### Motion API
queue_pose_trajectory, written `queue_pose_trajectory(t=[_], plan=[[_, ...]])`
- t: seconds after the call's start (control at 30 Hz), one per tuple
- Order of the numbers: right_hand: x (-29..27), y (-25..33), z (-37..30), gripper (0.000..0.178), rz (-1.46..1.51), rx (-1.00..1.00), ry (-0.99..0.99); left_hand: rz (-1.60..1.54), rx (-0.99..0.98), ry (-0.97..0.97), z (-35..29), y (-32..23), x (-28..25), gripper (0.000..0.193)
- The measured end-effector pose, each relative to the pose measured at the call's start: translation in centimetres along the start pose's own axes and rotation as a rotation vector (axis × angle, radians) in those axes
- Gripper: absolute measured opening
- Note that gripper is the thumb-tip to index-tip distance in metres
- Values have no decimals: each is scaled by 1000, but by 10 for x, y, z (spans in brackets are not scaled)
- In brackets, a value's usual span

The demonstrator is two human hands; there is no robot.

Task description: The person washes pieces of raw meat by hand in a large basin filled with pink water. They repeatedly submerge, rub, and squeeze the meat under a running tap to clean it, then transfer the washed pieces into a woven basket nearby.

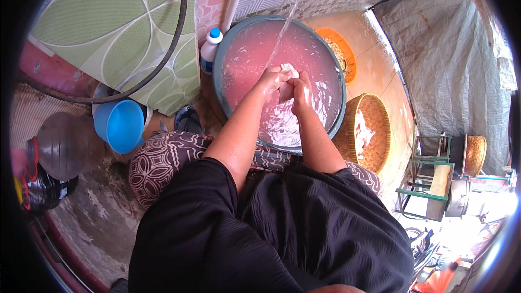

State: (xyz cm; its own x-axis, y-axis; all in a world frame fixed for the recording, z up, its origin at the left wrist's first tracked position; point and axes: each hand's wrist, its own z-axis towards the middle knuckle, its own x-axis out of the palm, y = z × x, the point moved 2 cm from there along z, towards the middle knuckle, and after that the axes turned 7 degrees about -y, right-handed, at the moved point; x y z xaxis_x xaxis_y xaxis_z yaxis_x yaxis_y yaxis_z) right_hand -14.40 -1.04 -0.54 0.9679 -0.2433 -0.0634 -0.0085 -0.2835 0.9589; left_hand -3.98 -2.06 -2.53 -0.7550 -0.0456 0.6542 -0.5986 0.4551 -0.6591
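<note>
Both my hands are over a wide grey-blue tub (pixel 218 76) of pinkish water. My left hand (pixel 270 82) is closed round one side of a pale, wet piece of raw chicken (pixel 290 70). My right hand (pixel 302 91) grips its other side, fingers bent; the palms partly hide the piece. A thin stream of water (pixel 284 31) falls from above, down to where my hands are. Right of the tub, a woven bamboo basket (pixel 381 122) holds several pale pink raw pieces (pixel 363 134).
A white bottle with a blue cap (pixel 210 48) stands left of the tub by the tiled wall. An orange bowl (pixel 350 61) with bits in it sits behind the basket. At left are a light-blue pail (pixel 122 127), a dark hose (pixel 179 38) and a big plastic jug (pixel 68 144).
</note>
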Motion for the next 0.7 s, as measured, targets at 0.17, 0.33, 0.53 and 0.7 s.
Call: queue_pose_trajectory(t=[0.17, 0.33, 0.53, 0.7], plan=[[2, 1, 1, 20, 17, -89, 11, -28, 158, -148, 6, 7, 4, 16], [16, 17, -17, 24, 38, -115, 29, 45, 256, -356, 8, 4, -1, 23], [24, 18, -21, 33, 121, -70, 98, -323, -100, -311, 14, 0, -13, 29], [23, 17, -21, 37, 300, 69, 90, -287, -178, -344, 16, -3, -16, 44]])
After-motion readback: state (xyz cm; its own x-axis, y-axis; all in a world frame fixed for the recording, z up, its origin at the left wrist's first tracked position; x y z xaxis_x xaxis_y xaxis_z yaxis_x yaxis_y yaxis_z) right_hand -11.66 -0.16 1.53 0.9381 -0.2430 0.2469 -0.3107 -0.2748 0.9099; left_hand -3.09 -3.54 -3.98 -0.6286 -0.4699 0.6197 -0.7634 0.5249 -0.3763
